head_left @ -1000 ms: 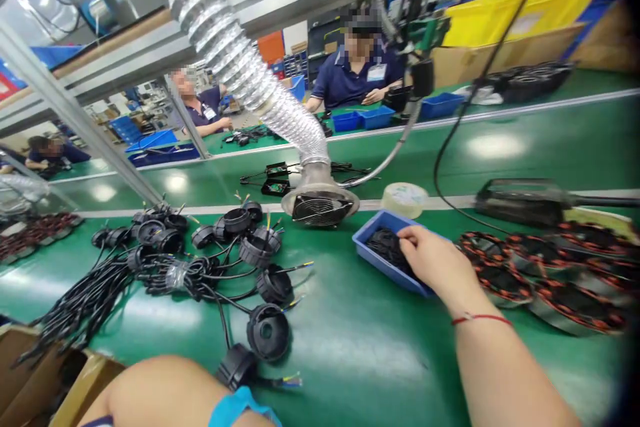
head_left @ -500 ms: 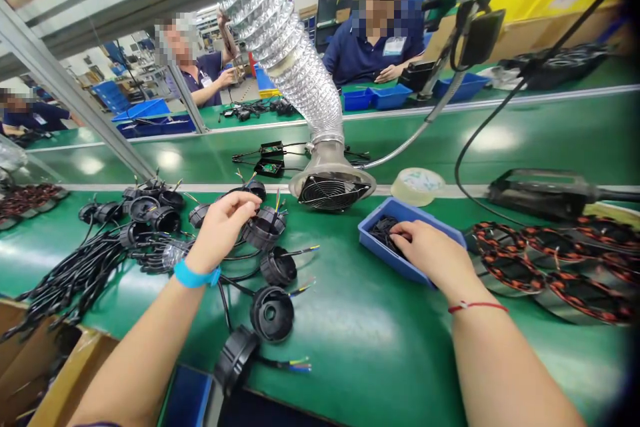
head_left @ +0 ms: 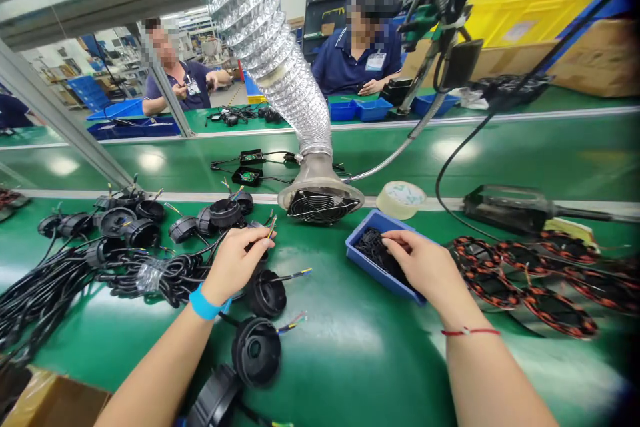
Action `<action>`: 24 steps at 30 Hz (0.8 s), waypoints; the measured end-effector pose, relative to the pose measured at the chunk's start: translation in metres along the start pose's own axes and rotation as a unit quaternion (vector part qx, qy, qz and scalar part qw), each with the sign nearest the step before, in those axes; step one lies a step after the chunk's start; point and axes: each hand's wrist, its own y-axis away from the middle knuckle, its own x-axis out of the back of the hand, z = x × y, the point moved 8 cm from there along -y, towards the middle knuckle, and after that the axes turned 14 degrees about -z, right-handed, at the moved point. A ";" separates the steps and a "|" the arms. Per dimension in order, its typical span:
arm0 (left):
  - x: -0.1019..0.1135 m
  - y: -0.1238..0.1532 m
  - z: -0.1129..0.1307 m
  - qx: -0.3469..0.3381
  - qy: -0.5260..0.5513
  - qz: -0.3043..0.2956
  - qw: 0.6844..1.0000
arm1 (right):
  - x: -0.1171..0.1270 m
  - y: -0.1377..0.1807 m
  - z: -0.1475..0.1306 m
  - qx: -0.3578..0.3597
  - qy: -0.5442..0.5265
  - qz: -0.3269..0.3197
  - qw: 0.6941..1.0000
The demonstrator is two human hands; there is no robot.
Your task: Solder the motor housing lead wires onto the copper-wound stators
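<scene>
My left hand [head_left: 241, 259], with a blue band at the wrist, pinches the thin coloured wires [head_left: 273, 227] of a round black housing partly hidden behind it. Several more black housings [head_left: 257, 351] with cables and bared wire ends lie below and beside that hand. Over a blue bin [head_left: 354, 257], my right hand [head_left: 423, 261] has its thumb and fingertips together at the small black pieces [head_left: 371, 245] inside. Whether a piece is between those fingertips is too small to tell.
A fan hood [head_left: 320, 203] on a silver duct [head_left: 280, 67] hangs mid-bench. Tape roll [head_left: 401, 199] stands behind the bin; copper-wound rings [head_left: 555, 310] lie at right. Bundled black cables [head_left: 55, 280] cover the left. Two co-workers [head_left: 357, 57] sit across the bench.
My left hand has shifted right and down and is now at the wires of a housing. My right hand stays at the bin, its fingertips drawn up slightly. The camera view has shifted.
</scene>
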 end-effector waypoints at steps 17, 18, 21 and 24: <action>0.001 0.013 0.001 -0.008 0.090 0.005 0.996 | 0.022 0.029 -0.071 0.053 -0.389 0.058 0.918; 0.001 0.014 0.004 -0.015 0.078 -0.001 0.997 | 0.020 0.030 -0.095 0.089 -0.399 0.011 0.912; 0.000 0.016 0.013 -0.040 0.044 -0.024 0.998 | 0.017 0.034 -0.162 0.185 -0.379 -0.090 0.902; -0.001 0.018 0.021 -0.063 0.014 -0.033 0.997 | 0.016 0.031 -0.199 0.238 -0.367 -0.122 0.891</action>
